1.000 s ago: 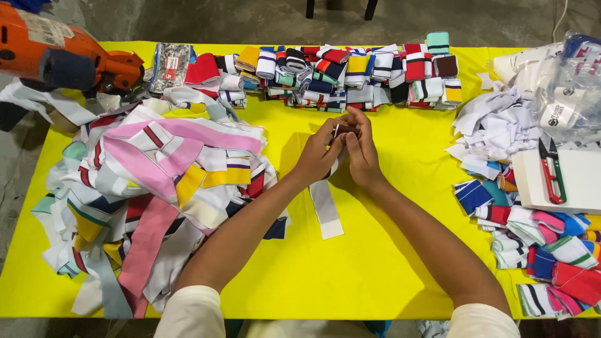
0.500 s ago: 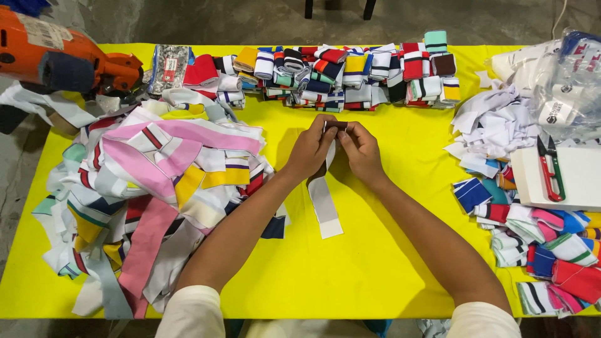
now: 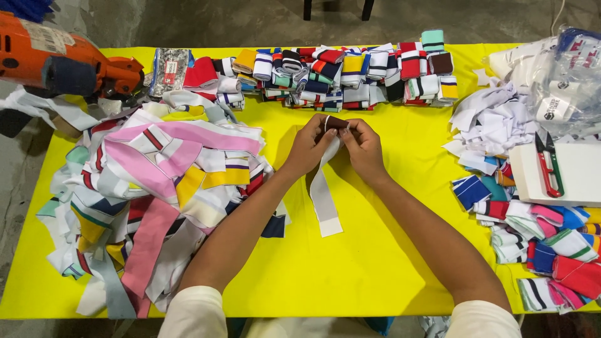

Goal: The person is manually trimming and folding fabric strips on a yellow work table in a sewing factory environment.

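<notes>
I have a single view here, from the camera worn on the head, looking steeply down and forward over the yellow table (image 3: 375,275). It sits close enough that both forearms run up from the bottom edge. The left hand (image 3: 308,147) and right hand (image 3: 363,147) meet just above centre frame, and the table's far edge lies beyond that grip.

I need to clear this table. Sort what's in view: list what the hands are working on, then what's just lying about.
In hand:
left hand
right hand
white strip
dark folded end

Lying about:
loose strip pile
folded pieces row
red snips
orange power tool
plastic bag
</notes>
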